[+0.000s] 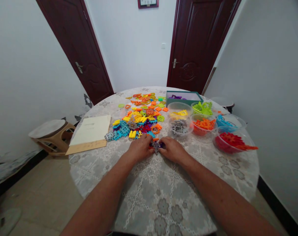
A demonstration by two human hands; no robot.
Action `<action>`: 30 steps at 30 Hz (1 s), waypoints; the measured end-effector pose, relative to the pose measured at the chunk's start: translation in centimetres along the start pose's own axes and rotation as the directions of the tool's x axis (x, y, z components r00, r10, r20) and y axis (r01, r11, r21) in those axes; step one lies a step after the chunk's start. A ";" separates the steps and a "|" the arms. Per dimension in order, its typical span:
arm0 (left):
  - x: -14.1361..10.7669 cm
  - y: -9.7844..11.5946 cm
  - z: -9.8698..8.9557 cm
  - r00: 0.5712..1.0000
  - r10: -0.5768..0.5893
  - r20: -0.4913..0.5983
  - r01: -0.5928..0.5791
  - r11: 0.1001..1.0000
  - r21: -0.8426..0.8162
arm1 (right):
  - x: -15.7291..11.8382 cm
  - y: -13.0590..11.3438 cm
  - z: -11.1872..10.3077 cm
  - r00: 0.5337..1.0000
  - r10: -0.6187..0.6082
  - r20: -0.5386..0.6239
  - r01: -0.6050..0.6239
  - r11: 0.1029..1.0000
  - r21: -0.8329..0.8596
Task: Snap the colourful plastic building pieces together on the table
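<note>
Close to the near edge of the pile, both hands meet around a small cluster of plastic interlocking pieces. A grey interlocking piece (156, 146) shows between the fingertips, with bits of red and purple beside it. My left hand (141, 147) is closed on the cluster from the left, a little red showing by its fingertips. From the other side my right hand (172, 149) pinches it, with purple at its thumb and fingers. The fingers partly hide how the pieces join. Just beyond lies a mixed pile of colourful interlocking pieces (139, 119).
Clear bowls hold sorted pieces: grey (179, 127), yellow (179, 112), orange (204, 124), green (202, 108), blue (226, 124) and red (230, 142). A green-edged box (183, 102) with purple pieces stands behind. Paper sheets (91, 130) lie left on the round table (161, 196); a stool (53, 134) stands beyond.
</note>
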State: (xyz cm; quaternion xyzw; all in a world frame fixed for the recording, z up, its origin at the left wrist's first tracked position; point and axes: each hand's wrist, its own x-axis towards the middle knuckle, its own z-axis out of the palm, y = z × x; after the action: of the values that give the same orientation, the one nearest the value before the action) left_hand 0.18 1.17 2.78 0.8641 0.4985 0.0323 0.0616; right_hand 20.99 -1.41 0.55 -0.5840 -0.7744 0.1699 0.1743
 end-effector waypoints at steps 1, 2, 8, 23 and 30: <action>-0.1 0.0 0.2 1.000 0.004 -0.012 -0.004 1.000 -0.005 | 0.0 0.0 0.0 1.000 -0.001 0.006 0.001 1.000 0.000; -0.3 -0.1 0.5 1.000 0.008 -0.028 -0.008 1.000 -0.015 | 0.0 0.0 -0.1 1.000 -0.003 0.009 0.003 1.000 0.000; -0.7 -1.0 1.3 0.995 0.028 -0.101 -0.039 0.993 -0.113 | -0.1 -0.5 -0.2 1.000 0.011 0.029 -0.009 0.999 -0.038; -0.1 -3.5 1.3 0.972 -0.031 -0.234 -0.051 0.940 -0.336 | -0.2 -0.1 -0.5 1.000 -0.009 0.026 0.009 1.000 0.003; -0.3 -2.9 0.5 0.979 -0.007 -0.202 -0.068 0.931 -0.359 | -0.3 -0.1 -1.2 0.999 -0.018 0.031 0.019 1.000 -0.022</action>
State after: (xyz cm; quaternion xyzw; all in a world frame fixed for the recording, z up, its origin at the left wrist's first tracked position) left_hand -2.41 2.31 1.90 0.8377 0.4739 0.2116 0.1700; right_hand 21.57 -1.64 1.62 -0.5761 -0.7841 0.1686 0.1576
